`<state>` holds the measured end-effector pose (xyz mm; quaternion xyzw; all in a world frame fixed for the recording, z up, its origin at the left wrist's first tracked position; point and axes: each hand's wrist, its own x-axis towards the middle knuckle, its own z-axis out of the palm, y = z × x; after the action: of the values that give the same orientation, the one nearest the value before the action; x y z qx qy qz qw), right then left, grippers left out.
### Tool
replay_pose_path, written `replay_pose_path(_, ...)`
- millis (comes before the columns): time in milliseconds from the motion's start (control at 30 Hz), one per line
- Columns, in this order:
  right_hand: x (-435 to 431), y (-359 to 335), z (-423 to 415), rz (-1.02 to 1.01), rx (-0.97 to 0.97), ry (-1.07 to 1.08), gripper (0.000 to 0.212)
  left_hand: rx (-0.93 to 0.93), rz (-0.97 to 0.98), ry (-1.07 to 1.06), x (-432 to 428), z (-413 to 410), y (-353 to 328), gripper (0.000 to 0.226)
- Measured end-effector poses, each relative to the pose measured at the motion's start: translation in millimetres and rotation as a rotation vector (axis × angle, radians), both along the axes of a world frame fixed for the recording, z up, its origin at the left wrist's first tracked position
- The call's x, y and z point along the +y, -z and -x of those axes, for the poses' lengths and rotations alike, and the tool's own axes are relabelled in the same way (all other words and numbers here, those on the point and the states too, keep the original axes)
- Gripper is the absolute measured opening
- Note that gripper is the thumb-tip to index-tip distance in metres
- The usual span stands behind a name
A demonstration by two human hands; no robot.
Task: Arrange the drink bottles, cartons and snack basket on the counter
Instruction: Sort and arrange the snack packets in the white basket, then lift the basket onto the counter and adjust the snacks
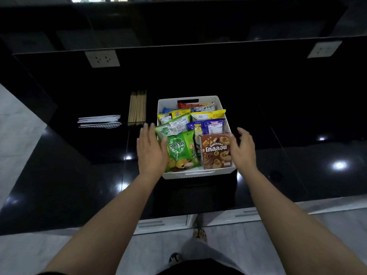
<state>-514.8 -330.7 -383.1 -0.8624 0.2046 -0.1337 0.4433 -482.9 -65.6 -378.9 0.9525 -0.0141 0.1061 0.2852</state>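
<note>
Now, the glossy black desk [79,175] carries the white plastic snack basket [198,174], packed full of bags. The left grip [152,149] and right grip [243,149] flank the basket's near sides, both spread open and holding nothing. It would be best to clasp both side walls low and evenly, then slide the basket rather than lift it, so the upright brown cardboard box [216,151] in the basket's near right corner does not topple.

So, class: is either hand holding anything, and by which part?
Nothing is held: the left hand and right hand are open on either side of the basket.
</note>
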Motion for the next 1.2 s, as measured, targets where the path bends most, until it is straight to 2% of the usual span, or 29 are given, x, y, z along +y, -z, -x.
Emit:
replay_pose_path(100,-9,7,-5,-0.273,0.101,0.052,0.055,0.213,0.482,-0.195,1,1,5,0.06)
replay_pose_path(167,-13,13,-9,-0.421,0.162,0.052,0.051,0.35,0.699,-0.241,1,0,12,0.058)
replay_pose_path(267,-18,24,-14,-0.603,0.217,0.02,0.048,0.441,0.839,-0.193,0,0,20,0.054)
replay_pose_path(433,-18,30,-13,-0.787,0.228,-0.082,0.051,0.586,1.09,-0.123,-7,0,30,0.055)
replay_pose_path(600,-6,18,-9,-0.933,0.156,-0.147,0.046,0.632,1.243,-0.212,-8,-3,32,0.048)
replay_pose_path(767,-5,5,-16,-0.906,0.132,-0.11,0.059,0.615,1.335,-0.052,5,-16,25,0.053)
replay_pose_path(933,-5,0,-21,-0.878,0.152,-0.185,0.047,0.534,1.3,0.133,16,-19,16,0.037)
replay_pose_path(1033,-1,-2,-20,-0.859,0.162,-0.2,0.05,0.544,1.279,0.198,21,-20,18,0.039)
replay_pose_path(1200,5,-4,-17,-0.869,0.148,-0.192,0.051,0.55,1.296,0.161,26,-23,16,0.043)
